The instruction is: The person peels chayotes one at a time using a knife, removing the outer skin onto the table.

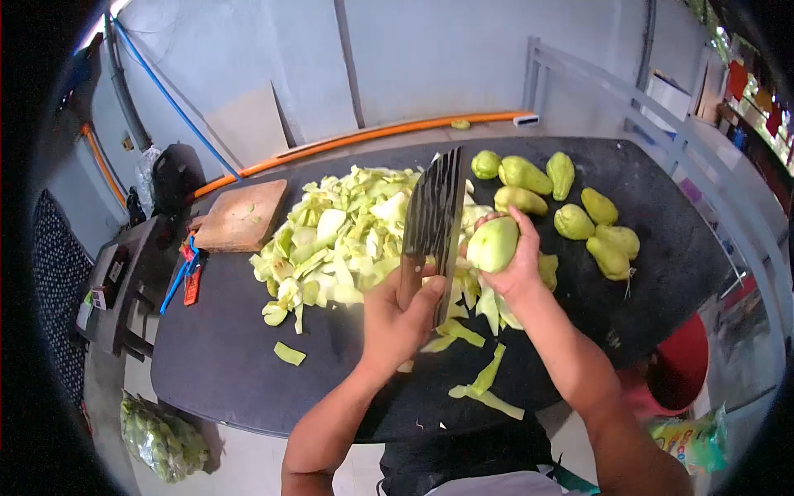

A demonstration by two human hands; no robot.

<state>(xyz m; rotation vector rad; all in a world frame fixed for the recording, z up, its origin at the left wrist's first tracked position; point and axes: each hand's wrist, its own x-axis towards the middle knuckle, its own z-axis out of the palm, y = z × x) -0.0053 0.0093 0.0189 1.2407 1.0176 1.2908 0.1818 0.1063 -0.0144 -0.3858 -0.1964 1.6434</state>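
Observation:
My left hand (pixel 404 318) is wrapped round the handle of a broad cleaver (pixel 434 217), its blade pointing up. Just right of the blade, my right hand (pixel 519 263) holds a pale green chayote (pixel 493 245) that looks peeled. Behind and left of the cleaver lies a large heap of cut green pieces and peels (pixel 331 236) on the dark table (pixel 223 355). Several whole chayotes (pixel 523 175) lie beyond my right hand. Loose strips of peel (pixel 488 372) lie near the table's front edge.
A wooden cutting board (pixel 242 217) lies at the table's left, with a red and blue tool (pixel 192 277) beside it. A red bucket (pixel 682 364) stands below the right edge. On the floor at left is a filled plastic bag (pixel 164 438). A metal rail (pixel 711 178) runs along the right.

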